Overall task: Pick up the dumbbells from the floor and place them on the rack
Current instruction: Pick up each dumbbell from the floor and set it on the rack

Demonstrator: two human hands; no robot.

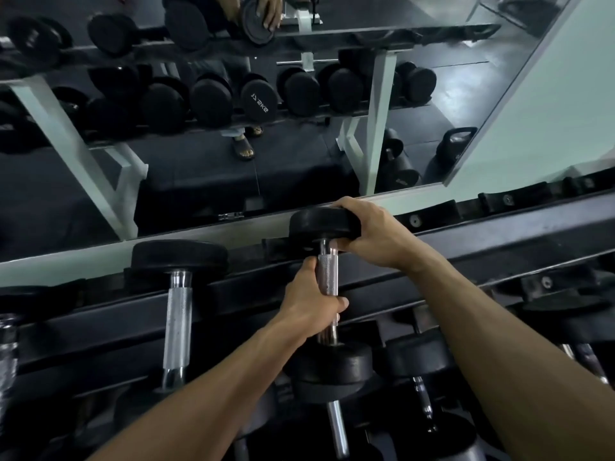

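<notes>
Neighbor dumbbell [179, 261] just left (mirror [233, 144] behind, prob.)

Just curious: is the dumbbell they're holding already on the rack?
Seemingly on: the dumbbell lies across the rack rails, both hands gripping; full rest unclear.

Held dumbbell [327, 277]: lying across the rack [466, 254] rails, far end nearest the mirror [233, 128].
Second dumbbell [178, 304]: sitting to its left on the rack.
Mirror: standing behind the rack.
Lower dumbbells [419, 357]: lying beneath, to the right.
</notes>
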